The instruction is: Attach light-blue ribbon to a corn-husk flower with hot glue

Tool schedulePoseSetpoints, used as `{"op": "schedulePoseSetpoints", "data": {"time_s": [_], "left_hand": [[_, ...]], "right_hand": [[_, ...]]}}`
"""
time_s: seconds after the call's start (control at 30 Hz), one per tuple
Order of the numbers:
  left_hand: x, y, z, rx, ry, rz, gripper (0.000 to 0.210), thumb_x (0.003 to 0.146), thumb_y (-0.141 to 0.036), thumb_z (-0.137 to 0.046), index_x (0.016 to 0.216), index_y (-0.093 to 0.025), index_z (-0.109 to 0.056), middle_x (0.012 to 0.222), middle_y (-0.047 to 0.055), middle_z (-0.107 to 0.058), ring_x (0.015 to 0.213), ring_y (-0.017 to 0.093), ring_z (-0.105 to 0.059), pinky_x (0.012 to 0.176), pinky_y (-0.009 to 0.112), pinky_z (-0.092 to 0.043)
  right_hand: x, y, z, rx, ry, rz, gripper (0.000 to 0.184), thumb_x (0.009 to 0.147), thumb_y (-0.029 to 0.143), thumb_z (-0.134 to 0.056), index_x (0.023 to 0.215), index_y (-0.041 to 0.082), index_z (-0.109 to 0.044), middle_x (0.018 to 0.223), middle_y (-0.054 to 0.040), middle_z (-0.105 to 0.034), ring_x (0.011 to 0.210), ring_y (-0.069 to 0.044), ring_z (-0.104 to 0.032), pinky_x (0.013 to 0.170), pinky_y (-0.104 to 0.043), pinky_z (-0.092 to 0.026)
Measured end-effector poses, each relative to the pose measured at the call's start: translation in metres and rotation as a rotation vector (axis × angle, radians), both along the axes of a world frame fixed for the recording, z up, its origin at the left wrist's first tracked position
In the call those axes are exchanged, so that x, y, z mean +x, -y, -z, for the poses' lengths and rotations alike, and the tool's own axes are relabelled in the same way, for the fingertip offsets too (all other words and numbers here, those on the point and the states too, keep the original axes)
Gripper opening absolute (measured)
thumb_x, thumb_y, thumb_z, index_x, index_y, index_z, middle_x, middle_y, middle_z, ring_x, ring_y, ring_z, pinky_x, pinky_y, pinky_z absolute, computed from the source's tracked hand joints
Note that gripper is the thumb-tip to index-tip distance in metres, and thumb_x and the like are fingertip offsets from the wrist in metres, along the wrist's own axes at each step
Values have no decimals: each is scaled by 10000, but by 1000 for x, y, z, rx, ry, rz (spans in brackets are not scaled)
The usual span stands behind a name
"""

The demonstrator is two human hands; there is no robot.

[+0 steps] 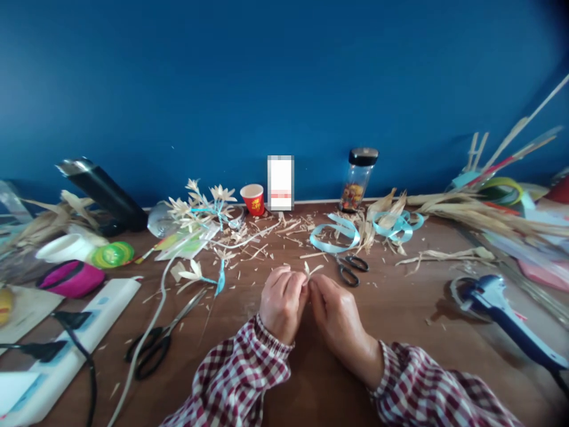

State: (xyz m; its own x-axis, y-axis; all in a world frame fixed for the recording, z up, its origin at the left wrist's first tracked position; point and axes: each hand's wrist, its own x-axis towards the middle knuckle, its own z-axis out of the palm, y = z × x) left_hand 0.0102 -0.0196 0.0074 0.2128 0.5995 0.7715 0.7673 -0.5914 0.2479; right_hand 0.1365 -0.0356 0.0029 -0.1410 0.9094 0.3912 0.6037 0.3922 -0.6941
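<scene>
My left hand (284, 299) and my right hand (338, 311) meet over the middle of the table, both with fingers closed in a pinch. Between their fingertips a small pale flower of dried husk strips (310, 271) sticks up; its lower part is hidden by the fingers. Just beyond my right hand lie small black-handled scissors (351, 270). To the left of my left hand are a husk flower with a blue-wrapped stem (195, 274) and larger scissors (162, 344). A bunch of similar husk flowers (202, 207) stands farther back.
Light blue ribbon (335, 237) and husk scraps (262, 234) lie beyond the hands. A red paper cup (253, 200) and a glass jar (357, 181) stand by the wall. A blue glue gun (511, 320) is at right, a power strip (84, 344) and white cord (163, 290) at left.
</scene>
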Motion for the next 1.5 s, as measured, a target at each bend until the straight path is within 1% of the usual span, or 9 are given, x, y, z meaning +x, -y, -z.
{"op": "schedulePoseSetpoints", "data": {"time_s": [0.37,0.53,0.6,0.67,0.8,0.9,1.1,1.37,1.5], "left_hand": [[0,1,-4,98,60,34,122,820,-62,-495,833,-152,-577,715,44,-628,732,176,-590,805,356,-519],[-9,-6,-3,-35,287,24,310,805,-169,-571,1115,-183,-551,1008,94,-642,970,225,-579,866,403,-480],[-10,-9,-2,-140,500,23,493,774,-255,-620,1239,-186,-468,1188,133,-561,1073,252,-536,895,434,-463],[-9,-11,-3,-371,798,100,534,757,-335,-632,1237,-173,-463,1194,152,-545,999,238,-577,821,404,-502],[-2,-8,-14,-964,1339,448,447,750,-519,-591,918,-107,-629,764,76,-629,596,123,-569,569,267,-504],[0,-4,-26,-1082,1520,587,404,698,-510,-660,733,-108,-640,621,18,-581,502,70,-493,472,191,-443],[-8,-3,-36,-1174,1529,530,304,580,-364,-790,622,-115,-620,474,-37,-495,396,26,-404,377,132,-346],[-8,-1,-33,-1087,1424,543,275,614,-368,-761,691,-130,-647,494,-41,-508,419,33,-417,418,145,-373],[-4,4,-34,-944,1362,521,373,603,-381,-768,870,-136,-679,699,20,-624,551,71,-494,476,163,-403]], "right_hand": [[-3,-3,1,34,-113,22,231,922,259,-376,728,185,-476,649,0,-515,570,-121,-448,553,-222,-351],[1,-9,-6,61,-261,14,163,888,299,-464,879,169,-562,739,-29,-596,624,-134,-527,589,-222,-414],[3,-11,-9,47,-376,23,186,878,326,-483,861,165,-574,715,-30,-602,602,-134,-537,569,-220,-431],[4,-13,-12,13,-496,19,216,862,360,-506,850,158,-582,673,-29,-600,560,-132,-535,523,-217,-438],[1,-13,-19,-65,-654,-69,240,833,387,-552,829,150,-588,637,-21,-592,511,-119,-519,468,-213,-436],[-2,-8,-20,-94,-660,-138,220,836,369,-555,829,152,-590,680,-30,-616,551,-126,-545,496,-216,-450],[0,-5,-10,-32,-432,-145,166,842,319,-554,846,163,-611,750,-43,-632,664,-153,-581,605,-235,-474],[-4,-6,-20,-12,-638,-112,174,807,331,-600,842,161,-581,706,-26,-617,617,-140,-570,551,-227,-481],[-3,-6,-23,-47,-677,-76,219,781,374,-626,820,161,-590,680,-25,-626,583,-140,-570,521,-220,-470]]}}
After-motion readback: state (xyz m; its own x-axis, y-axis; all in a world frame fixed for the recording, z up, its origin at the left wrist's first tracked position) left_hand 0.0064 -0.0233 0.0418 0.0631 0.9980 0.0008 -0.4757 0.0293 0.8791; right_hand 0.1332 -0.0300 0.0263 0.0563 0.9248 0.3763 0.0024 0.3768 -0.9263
